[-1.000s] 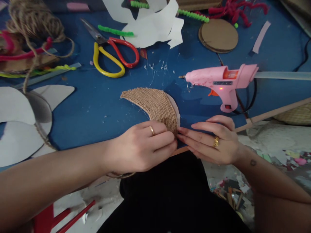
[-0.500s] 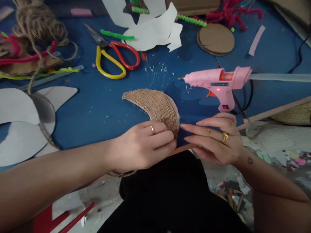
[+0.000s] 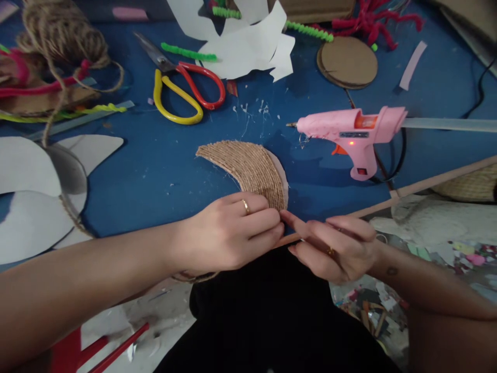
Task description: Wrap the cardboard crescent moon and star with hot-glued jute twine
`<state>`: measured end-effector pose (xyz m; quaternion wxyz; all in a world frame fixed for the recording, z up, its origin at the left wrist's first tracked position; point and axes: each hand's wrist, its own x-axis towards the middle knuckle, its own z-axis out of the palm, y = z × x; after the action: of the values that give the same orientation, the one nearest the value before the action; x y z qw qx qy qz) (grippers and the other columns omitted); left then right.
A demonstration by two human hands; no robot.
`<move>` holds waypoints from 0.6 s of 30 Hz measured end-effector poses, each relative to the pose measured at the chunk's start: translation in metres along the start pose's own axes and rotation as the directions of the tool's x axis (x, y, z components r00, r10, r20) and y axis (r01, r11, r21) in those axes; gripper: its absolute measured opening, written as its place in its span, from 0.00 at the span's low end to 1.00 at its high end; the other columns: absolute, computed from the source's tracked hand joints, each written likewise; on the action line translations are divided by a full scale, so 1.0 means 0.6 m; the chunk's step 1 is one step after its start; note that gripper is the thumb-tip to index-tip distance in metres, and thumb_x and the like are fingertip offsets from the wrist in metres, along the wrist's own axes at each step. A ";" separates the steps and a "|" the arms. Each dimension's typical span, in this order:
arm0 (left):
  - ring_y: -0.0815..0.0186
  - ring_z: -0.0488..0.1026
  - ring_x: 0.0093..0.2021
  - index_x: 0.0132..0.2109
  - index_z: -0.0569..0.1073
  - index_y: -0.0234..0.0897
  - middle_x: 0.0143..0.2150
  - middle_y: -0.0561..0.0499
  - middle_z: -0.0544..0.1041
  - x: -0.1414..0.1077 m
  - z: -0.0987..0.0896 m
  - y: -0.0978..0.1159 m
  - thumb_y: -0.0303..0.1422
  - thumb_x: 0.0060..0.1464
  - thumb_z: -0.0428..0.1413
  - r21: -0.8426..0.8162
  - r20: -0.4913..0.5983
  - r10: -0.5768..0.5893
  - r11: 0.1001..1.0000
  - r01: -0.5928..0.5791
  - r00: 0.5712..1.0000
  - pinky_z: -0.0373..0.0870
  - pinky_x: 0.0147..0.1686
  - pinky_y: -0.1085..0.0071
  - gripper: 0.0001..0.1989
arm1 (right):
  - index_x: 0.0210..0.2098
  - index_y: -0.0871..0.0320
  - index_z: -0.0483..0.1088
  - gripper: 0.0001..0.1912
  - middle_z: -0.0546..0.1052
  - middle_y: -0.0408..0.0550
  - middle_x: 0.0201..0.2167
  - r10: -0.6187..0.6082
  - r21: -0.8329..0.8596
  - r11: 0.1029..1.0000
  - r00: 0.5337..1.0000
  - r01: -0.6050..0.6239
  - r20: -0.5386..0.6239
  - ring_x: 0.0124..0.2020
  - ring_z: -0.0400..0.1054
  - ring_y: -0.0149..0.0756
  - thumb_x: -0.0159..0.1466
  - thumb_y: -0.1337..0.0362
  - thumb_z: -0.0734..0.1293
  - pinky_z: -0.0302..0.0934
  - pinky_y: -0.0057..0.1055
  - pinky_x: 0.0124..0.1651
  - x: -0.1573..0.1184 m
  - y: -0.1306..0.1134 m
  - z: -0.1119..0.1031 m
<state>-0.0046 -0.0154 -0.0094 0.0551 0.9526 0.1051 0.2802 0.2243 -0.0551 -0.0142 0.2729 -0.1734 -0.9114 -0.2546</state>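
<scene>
A crescent-shaped card piece (image 3: 252,168), covered in rows of brown twine, lies on the blue table with a pale strip of card bare along its outer edge. My left hand (image 3: 236,228) has its fingers curled over the lower end and grips it; the fingertips are partly hidden. Twine also shows under my left wrist (image 3: 198,278). At the crescent's lower right edge, the index fingertip of my right hand (image 3: 330,246) touches beside the left fingers. Its other fingers are bent, and the thumb side sits apart, with nothing visibly held.
A pink glue gun (image 3: 353,124), its light on, lies to the right, nozzle leftward. Scissors (image 3: 178,93) rest at upper left, near a twine bundle (image 3: 64,39). White paper cutouts (image 3: 244,49), cardboard discs (image 3: 349,62) and pipe cleaners (image 3: 376,23) lie farther back. Table edge (image 3: 427,184).
My right hand has moved left and its fingers have bent, bringing the index fingertip onto the crescent's edge. My left hand keeps its grip almost unmoved.
</scene>
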 end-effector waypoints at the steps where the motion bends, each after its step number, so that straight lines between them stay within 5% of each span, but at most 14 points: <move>1: 0.66 0.71 0.32 0.36 0.73 0.33 0.30 0.51 0.74 0.001 0.000 0.000 0.28 0.61 0.55 0.000 -0.005 -0.003 1.000 0.003 1.000 0.72 0.33 0.69 0.05 | 0.29 0.47 0.73 0.11 0.79 0.34 0.29 -0.042 -0.032 0.999 0.999 0.042 0.016 0.39 0.64 0.28 0.53 0.69 0.76 0.57 0.27 0.40 0.002 0.002 -0.001; 6: 0.66 0.71 0.31 0.35 0.73 0.32 0.29 0.50 0.74 -0.002 0.005 -0.003 0.29 0.59 0.57 0.001 -0.021 0.025 1.000 -0.025 0.999 0.71 0.31 0.69 0.05 | 0.29 0.45 0.74 0.07 0.81 0.31 0.32 -0.091 -0.101 0.991 0.996 0.091 0.005 0.41 0.65 0.27 0.58 0.66 0.73 0.55 0.28 0.39 0.006 0.016 -0.013; 10: 0.68 0.70 0.30 0.33 0.73 0.34 0.30 0.51 0.74 -0.006 0.010 -0.006 0.27 0.59 0.56 0.007 -0.031 0.039 0.999 -0.039 0.999 0.70 0.31 0.70 0.06 | 0.31 0.49 0.71 0.07 0.80 0.34 0.44 0.112 0.033 0.993 0.994 -0.111 -0.019 0.38 0.62 0.31 0.65 0.66 0.65 0.54 0.32 0.37 0.005 0.019 -0.029; 13: 0.68 0.72 0.30 0.34 0.73 0.33 0.30 0.50 0.75 -0.004 0.006 -0.002 0.30 0.61 0.56 -0.012 -0.040 0.051 0.999 -0.052 0.998 0.72 0.31 0.71 0.07 | 0.34 0.50 0.71 0.06 0.80 0.36 0.44 0.335 0.120 0.935 0.942 -0.334 0.016 0.34 0.61 0.36 0.61 0.69 0.67 0.58 0.35 0.39 0.007 0.016 -0.028; 18: 0.68 0.76 0.36 0.40 0.74 0.30 0.35 0.45 0.77 -0.003 -0.022 -0.006 0.32 0.63 0.51 -0.214 -0.089 -0.041 0.976 0.021 0.995 0.75 0.37 0.73 0.10 | 0.49 0.55 0.71 0.17 0.79 0.41 0.48 0.361 0.186 0.894 0.901 -0.407 0.239 0.44 0.66 0.40 0.60 0.68 0.68 0.60 0.41 0.47 0.008 0.010 -0.007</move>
<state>-0.0140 -0.0120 0.0001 0.1564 0.9253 0.0918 0.3329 0.2249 -0.0516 -0.0057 0.2439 -0.3423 -0.9048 -0.0690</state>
